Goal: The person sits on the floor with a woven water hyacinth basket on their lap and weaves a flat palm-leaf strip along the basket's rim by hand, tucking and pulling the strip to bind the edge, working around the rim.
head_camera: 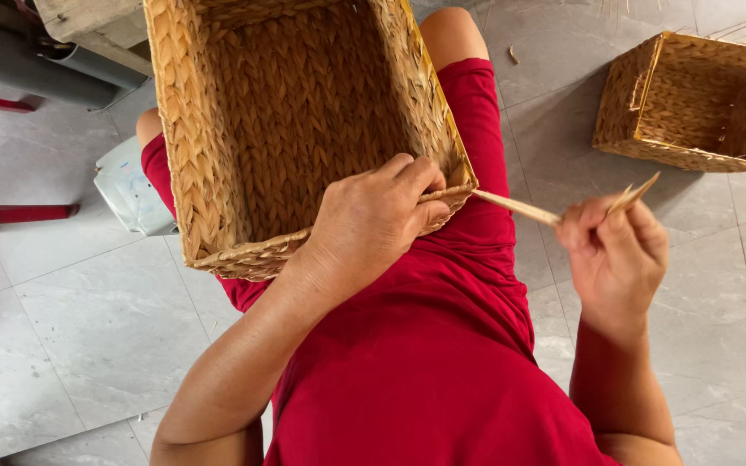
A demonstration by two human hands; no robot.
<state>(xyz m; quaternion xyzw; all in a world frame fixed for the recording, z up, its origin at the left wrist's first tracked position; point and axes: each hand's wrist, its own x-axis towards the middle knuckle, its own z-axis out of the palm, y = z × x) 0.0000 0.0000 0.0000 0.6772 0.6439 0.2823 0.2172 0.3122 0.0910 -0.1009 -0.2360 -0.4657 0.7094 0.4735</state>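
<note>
The left hand (371,223) grips the basket (304,129) rim — the right hand (616,250), fingers pinched shut, pulls a straw strand (515,207) rightward.

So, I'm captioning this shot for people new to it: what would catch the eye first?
The big rectangular woven basket on the lap of the person in red, filling the upper middle. The left hand presses on its near corner, while the right hand pinches a pale fibre strand stretched out from that corner. A second woven basket lies on its side on the grey tiled floor, upper right.
</note>
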